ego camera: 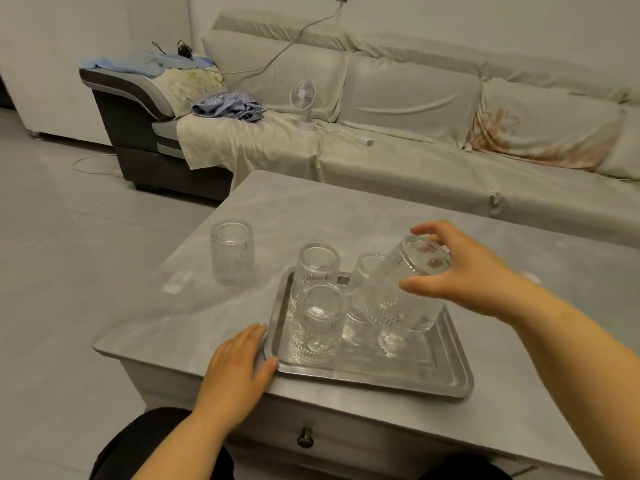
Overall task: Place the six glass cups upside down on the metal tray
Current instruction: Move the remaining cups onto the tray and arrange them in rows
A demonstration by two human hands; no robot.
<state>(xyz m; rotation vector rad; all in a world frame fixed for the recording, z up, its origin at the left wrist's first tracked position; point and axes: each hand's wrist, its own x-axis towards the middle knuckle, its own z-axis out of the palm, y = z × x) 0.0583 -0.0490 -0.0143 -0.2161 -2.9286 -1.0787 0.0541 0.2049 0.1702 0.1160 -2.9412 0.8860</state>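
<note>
A metal tray lies near the front of the grey table. Three ribbed glass cups stand upside down on it: one at the back left, one at the front left, one at the back middle. My right hand grips a fourth cup by its base, tilted, mouth down over the tray's right half. Another glass seems to sit beneath it, mostly hidden. My left hand rests flat on the table, touching the tray's left rim. One cup stands apart on the table, left of the tray.
The table has a drawer knob at its front. Behind it is a covered sofa with a small fan, a cable and crumpled clothing. Tiled floor lies to the left.
</note>
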